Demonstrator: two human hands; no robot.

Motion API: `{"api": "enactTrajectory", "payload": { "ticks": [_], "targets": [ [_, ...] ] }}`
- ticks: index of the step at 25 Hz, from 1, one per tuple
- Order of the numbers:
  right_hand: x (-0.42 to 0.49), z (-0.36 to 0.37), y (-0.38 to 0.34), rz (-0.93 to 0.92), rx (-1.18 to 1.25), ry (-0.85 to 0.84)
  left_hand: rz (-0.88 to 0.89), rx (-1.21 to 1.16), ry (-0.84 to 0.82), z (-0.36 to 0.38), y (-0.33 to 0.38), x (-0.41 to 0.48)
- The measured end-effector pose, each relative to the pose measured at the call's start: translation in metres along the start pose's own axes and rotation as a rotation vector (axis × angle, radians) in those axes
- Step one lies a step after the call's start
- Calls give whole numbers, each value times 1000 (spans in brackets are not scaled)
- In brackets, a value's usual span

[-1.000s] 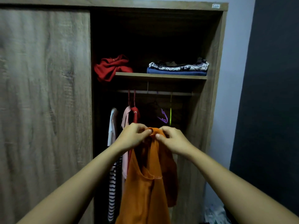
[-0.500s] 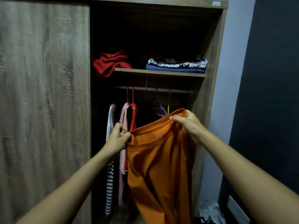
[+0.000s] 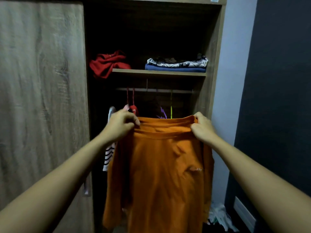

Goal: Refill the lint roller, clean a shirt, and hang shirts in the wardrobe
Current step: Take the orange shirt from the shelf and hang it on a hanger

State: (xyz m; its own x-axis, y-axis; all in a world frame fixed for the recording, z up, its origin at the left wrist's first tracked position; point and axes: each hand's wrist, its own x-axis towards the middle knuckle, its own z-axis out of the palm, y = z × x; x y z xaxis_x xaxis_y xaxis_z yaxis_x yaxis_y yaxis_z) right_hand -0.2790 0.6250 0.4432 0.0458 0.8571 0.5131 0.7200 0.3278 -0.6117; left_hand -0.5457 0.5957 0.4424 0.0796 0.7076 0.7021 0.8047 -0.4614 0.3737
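One wardrobe (image 3: 217,47) with one sliding door (image 3: 42,81), one shelf (image 3: 158,73) and one rail (image 3: 154,90). Two hands, left hand (image 3: 120,125) and right hand (image 3: 202,127), on one orange shirt (image 3: 159,174). On the shelf: one red garment (image 3: 107,63), crumpled, and one stack of two folded items, one patterned cloth (image 3: 176,62) over one blue cloth (image 3: 175,70). On the rail: at least three hanging garments (image 3: 109,155), partly hidden, so the exact count is uncertain; one purple hanger (image 3: 162,113); one yellow-green hanger (image 3: 171,105).
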Motion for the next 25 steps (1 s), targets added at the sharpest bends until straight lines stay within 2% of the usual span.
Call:
{"api": "enactTrajectory", "payload": {
  "ticks": [3, 5, 7, 10, 13, 16, 19, 21, 25],
  "targets": [
    [-5, -14, 8, -81, -92, -49, 35, 108, -113, -15, 3, 10],
    [-8, -19, 15, -104, -141, -144, 64, 145, -83, -12, -4, 12],
    [-7, -22, 22, -86, -150, -146, 42, 204, -84, -3, -15, 16],
    [-2, -15, 28, -119, -296, -174, -56, 326, -223, 16, -28, 19],
    [7, 10, 34, -114, -390, -196, -80, 325, -212, 30, -36, 25],
    [29, 24, 35, -98, -442, -183, -83, 208, -260, 38, -46, 46],
    [58, 30, 36, -126, -653, -229, -62, -32, -386, 53, -52, 67],
    [78, 41, 40, -158, -786, -247, -42, -131, -358, 72, -65, 86],
    [124, 51, 50, -160, -860, -246, -80, -223, -282, 113, -96, 139]
  ]
}}
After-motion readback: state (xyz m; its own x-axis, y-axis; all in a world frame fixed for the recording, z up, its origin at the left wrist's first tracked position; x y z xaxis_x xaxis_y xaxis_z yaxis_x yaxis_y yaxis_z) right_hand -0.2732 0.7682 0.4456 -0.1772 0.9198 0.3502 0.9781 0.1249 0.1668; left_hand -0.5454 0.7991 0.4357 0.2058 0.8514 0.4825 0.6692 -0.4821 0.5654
